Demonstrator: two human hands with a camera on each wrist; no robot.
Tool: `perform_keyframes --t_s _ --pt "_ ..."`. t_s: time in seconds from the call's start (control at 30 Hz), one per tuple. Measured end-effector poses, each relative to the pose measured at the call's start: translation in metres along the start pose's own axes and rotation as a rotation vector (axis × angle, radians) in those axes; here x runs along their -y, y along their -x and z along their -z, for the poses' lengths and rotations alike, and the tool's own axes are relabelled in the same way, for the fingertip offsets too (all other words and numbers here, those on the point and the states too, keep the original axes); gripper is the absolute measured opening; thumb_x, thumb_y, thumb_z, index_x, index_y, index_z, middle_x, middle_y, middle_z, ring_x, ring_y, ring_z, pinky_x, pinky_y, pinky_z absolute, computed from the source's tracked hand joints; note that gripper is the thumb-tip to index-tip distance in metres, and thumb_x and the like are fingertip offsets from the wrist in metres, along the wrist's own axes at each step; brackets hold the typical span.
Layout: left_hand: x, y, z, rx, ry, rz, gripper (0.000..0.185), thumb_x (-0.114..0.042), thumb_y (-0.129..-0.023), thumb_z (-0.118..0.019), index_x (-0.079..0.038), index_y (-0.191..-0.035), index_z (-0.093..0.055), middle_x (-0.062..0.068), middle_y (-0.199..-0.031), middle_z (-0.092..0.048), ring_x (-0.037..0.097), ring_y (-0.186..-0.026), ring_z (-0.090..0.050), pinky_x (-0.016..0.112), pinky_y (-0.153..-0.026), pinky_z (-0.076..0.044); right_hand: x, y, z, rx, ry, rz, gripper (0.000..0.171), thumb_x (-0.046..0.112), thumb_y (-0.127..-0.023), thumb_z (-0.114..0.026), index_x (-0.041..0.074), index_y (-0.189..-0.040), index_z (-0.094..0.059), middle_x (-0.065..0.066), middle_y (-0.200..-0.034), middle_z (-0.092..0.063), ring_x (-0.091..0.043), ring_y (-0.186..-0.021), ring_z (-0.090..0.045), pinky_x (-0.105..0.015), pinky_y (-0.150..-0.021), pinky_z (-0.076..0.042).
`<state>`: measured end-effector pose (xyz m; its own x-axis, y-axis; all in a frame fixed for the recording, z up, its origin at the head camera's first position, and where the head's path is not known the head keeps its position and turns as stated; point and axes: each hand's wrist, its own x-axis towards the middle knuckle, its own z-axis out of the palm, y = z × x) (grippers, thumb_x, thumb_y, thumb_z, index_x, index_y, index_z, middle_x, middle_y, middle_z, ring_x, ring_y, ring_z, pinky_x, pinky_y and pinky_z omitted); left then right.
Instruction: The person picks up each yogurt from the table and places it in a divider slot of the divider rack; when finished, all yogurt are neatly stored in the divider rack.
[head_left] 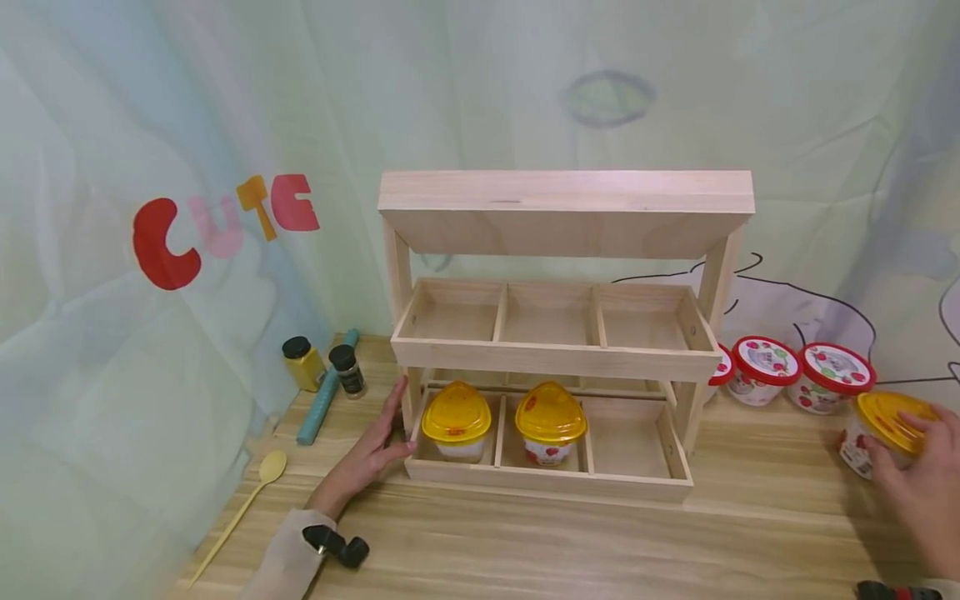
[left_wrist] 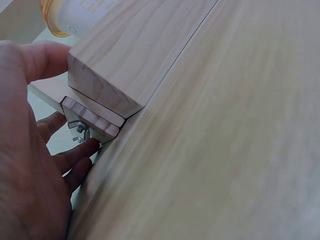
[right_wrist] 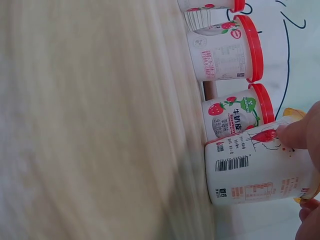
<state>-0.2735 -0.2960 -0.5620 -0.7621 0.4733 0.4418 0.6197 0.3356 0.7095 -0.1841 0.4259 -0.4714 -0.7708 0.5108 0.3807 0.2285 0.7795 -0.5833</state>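
Yellow-lidded tub [head_left: 879, 427], barcoded, held by right hand [head_left: 918, 479] near back edge of worktop [head_left: 540, 546]; "牛奶皮" read on red-lidded tub [right_wrist: 236, 112] beside it; left end of rack [head_left: 551, 360] touched by spread left hand [head_left: 366, 458]; "CUTE" lettered on backdrop [head_left: 510, 92].

Creased pale-green wall covering [head_left: 510, 100], colourful CUTE lettering [head_left: 220, 247], black-outlined drawing [head_left: 772, 308], light wood-grain tabletop [head_left: 525, 546]

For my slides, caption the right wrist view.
Right hand grips a yellow-lidded round white tub beside red-lidded white tubs on a wood-grain tabletop.
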Motion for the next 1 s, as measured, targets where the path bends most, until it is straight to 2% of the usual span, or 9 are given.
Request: perform_keyframes --t_s 0.03,0.1,0.17,0.23,0.33,0.47,0.7,0.87,1.0 --pt "0.004 0.000 -0.001 -0.003 -0.002 0.017 0.100 -0.019 -0.103 -0.068 -0.025 -0.175 0.001 0.004 -0.185 -0.001 0.025 -0.167 -0.024 0.032 -0.131 -0.025 0.000 0.000 0.000 -0.003 0.007 0.002 0.056 -0.012 -0.100 -0.055 -0.017 -0.151 -0.033 -0.027 -0.179 -0.009 -0.050 -0.165 -0.012 -0.063 -0.135 -0.012" --pt "0.007 0.000 -0.001 -0.006 -0.018 0.000 0.100 -0.018 -0.103 -0.068 -0.021 -0.175 0.001 0.008 -0.185 -0.002 0.030 -0.166 -0.026 0.033 -0.131 -0.027 0.000 -0.001 0.000 -0.004 0.017 0.003 0.056 -0.012 -0.100 -0.055 -0.017 -0.151 -0.032 -0.026 -0.180 -0.008 -0.050 -0.166 -0.011 -0.063 -0.135 -0.012" --pt "0.009 0.000 0.000 0.000 -0.013 0.023 0.101 -0.018 -0.102 -0.068 -0.023 -0.175 0.002 0.006 -0.185 -0.001 0.030 -0.166 -0.026 0.030 -0.131 -0.025 -0.001 0.000 -0.001 0.001 0.023 0.001 0.056 -0.012 -0.100 -0.055 -0.017 -0.151 -0.032 -0.026 -0.180 -0.007 -0.050 -0.166 -0.011 -0.063 -0.135 -0.012" --pt "0.016 0.000 -0.001 0.003 -0.021 0.088 0.104 -0.017 -0.102 -0.071 -0.024 -0.175 0.002 0.001 -0.185 -0.002 0.026 -0.166 -0.025 0.018 -0.125 -0.020 -0.001 0.000 -0.001 0.008 0.019 0.001 0.056 -0.012 -0.101 -0.054 -0.017 -0.152 -0.032 -0.026 -0.180 -0.006 -0.050 -0.166 -0.010 -0.062 -0.135 -0.011" --pt "0.018 0.000 -0.001 0.013 -0.016 0.117 0.105 -0.016 -0.101 -0.071 -0.025 -0.175 0.004 -0.001 -0.185 0.000 0.030 -0.166 -0.024 0.016 -0.124 -0.017 0.001 0.001 -0.001 0.007 -0.003 0.012 0.056 -0.014 -0.101 -0.055 -0.018 -0.152 -0.033 -0.026 -0.180 -0.008 -0.049 -0.166 -0.012 -0.062 -0.135 -0.013" --pt "0.017 0.001 -0.001 0.015 -0.018 0.116 0.105 -0.015 -0.101 -0.071 -0.024 -0.175 0.004 -0.001 -0.185 0.000 0.030 -0.166 -0.024 0.018 -0.125 -0.017 0.008 0.004 0.002 -0.026 -0.044 0.061 0.056 -0.016 -0.099 -0.057 -0.018 -0.152 -0.036 -0.025 -0.179 -0.015 -0.049 -0.165 -0.016 -0.062 -0.135 -0.015" --pt "0.012 0.002 -0.001 0.007 -0.031 0.116 0.105 -0.015 -0.101 -0.071 -0.023 -0.175 0.003 -0.002 -0.185 -0.002 0.018 -0.164 -0.027 0.017 -0.125 -0.018 0.027 0.011 0.010 -0.081 -0.107 0.169 0.055 -0.020 -0.093 -0.064 -0.018 -0.145 -0.046 -0.026 -0.175 -0.027 -0.050 -0.162 -0.025 -0.063 -0.135 -0.017" --pt "0.016 0.002 0.000 0.012 -0.035 0.116 0.106 -0.015 -0.101 -0.071 -0.023 -0.175 0.003 0.002 -0.185 -0.003 0.030 -0.164 -0.029 0.018 -0.125 -0.019 0.041 0.016 0.015 -0.060 -0.110 0.143 0.054 -0.020 -0.092 -0.064 -0.017 -0.144 -0.048 -0.023 -0.177 -0.026 -0.047 -0.164 -0.022 -0.063 -0.135 -0.014" --pt "0.019 0.001 -0.002 0.012 -0.015 0.104 0.105 -0.015 -0.101 -0.071 -0.024 -0.175 0.002 0.003 -0.184 -0.006 0.021 -0.163 -0.030 0.015 -0.124 -0.020 0.049 0.023 0.020 -0.040 -0.106 0.130 0.055 -0.020 -0.094 -0.063 -0.016 -0.146 -0.047 -0.020 -0.178 -0.025 -0.046 -0.165 -0.022 -0.060 -0.136 -0.015"
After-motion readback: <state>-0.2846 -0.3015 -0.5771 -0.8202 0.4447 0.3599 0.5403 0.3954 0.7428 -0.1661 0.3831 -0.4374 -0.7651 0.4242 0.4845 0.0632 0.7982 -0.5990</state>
